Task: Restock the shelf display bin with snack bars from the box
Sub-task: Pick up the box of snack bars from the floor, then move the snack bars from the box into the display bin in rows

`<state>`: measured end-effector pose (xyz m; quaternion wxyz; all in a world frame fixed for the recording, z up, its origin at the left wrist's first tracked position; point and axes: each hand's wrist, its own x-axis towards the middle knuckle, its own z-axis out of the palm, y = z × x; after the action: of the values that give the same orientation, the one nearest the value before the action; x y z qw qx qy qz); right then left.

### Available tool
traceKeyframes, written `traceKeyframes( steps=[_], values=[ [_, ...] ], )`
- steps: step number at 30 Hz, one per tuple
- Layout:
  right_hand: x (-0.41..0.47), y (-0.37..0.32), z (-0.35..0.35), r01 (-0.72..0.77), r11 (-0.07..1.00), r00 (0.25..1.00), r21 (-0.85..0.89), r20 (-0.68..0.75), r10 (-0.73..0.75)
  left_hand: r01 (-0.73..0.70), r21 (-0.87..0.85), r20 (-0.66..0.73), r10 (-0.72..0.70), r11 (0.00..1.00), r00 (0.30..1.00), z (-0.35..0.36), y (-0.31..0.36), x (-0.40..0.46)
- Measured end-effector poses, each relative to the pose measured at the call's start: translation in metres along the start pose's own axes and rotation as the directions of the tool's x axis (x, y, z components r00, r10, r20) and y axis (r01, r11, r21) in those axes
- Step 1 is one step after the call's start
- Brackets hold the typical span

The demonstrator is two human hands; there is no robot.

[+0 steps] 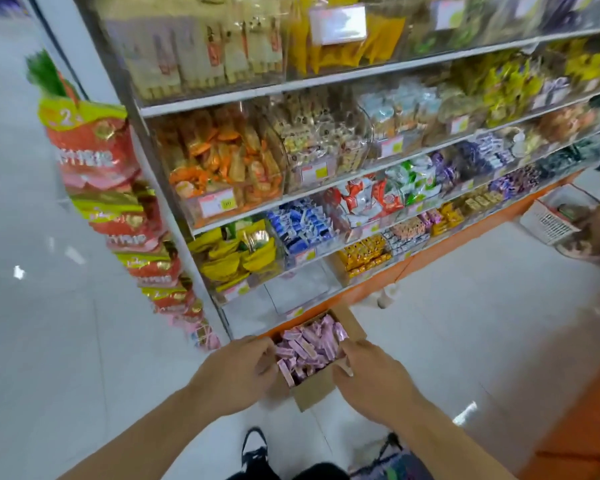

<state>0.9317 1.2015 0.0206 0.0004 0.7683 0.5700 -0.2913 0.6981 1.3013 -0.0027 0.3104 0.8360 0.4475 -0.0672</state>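
A person stands over an open cardboard box [314,389] that sits on the pale tiled floor [465,323], just in front of the bottom tier of a snack shelf [326,81]. The box is filled with pink-wrapped snack bars [309,348], lying jumbled in several directions. The left hand [238,370] is at the box's left side, fingers curled over the edge and down among the bars; whether it has pinched any bar cannot be told. The right hand [371,372] is at the box's right side, fingers bent over the rim and gripping the cardboard wall. Directly behind the box, on the lowest shelf, stands a clear display bin [291,292] with a small price tag on its front; its contents cannot be made out through the blur. Beside it to the left is a bin of yellow packets [236,258], and to the right a bin of orange-wrapped sweets [364,254]. Red and green bags [111,188] hang in a strip down the shelf's end. A white plastic basket [551,220] rests on the floor further right
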Motion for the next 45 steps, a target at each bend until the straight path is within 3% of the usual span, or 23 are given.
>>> traceKeyframes(
  steps=[7, 12, 18, 25, 30, 34, 38, 41, 45],
  values=[
    [0.09, 0.029, -0.06, 0.035, 0.999, 0.995, -0.008, 0.089, -0.034, 0.031, -0.064, -0.015, -0.032, 0.997, 0.999, -0.023, 0.003, 0.09],
    [0.18, 0.065, -0.082, 0.186, 0.976, 0.962, -0.11, 0.223, -0.158, 0.159, -0.156, -0.089, -0.174, 0.975, 0.981, -0.003, 0.006, 0.145],
    [0.291, 0.117, -0.069, 0.333, 0.934, 0.884, -0.126, 0.387, -0.263, 0.353, -0.348, -0.148, -0.423, 0.868, 0.894, 0.089, 0.012, 0.209],
    [0.388, 0.183, 0.078, 0.409, 0.91, 0.821, -0.07, 0.464, -0.333, 0.392, -0.398, -0.224, -0.502, 0.829, 0.835, 0.249, -0.05, 0.28],
    [0.463, 0.233, 0.229, 0.406, 0.912, 0.832, -0.06, 0.437, -0.342, 0.314, -0.354, -0.319, -0.429, 0.881, 0.845, 0.378, -0.118, 0.343],
    [0.514, 0.266, 0.311, 0.519, 0.85, 0.808, -0.095, 0.38, -0.451, 0.291, -0.258, -0.357, -0.37, 0.921, 0.858, 0.452, -0.161, 0.386],
    [0.542, 0.276, 0.345, 0.629, 0.754, 0.753, -0.188, 0.389, -0.531, 0.29, -0.027, -0.406, -0.275, 0.957, 0.871, 0.479, -0.183, 0.408],
    [0.531, 0.286, 0.35, 0.631, 0.753, 0.761, -0.187, 0.337, -0.554, 0.342, -0.001, -0.396, -0.315, 0.94, 0.862, 0.49, -0.171, 0.405],
    [0.474, 0.309, 0.327, 0.587, 0.799, 0.795, -0.128, 0.276, -0.54, 0.365, -0.059, -0.482, -0.347, 0.929, 0.805, 0.498, -0.121, 0.366]
  ],
)
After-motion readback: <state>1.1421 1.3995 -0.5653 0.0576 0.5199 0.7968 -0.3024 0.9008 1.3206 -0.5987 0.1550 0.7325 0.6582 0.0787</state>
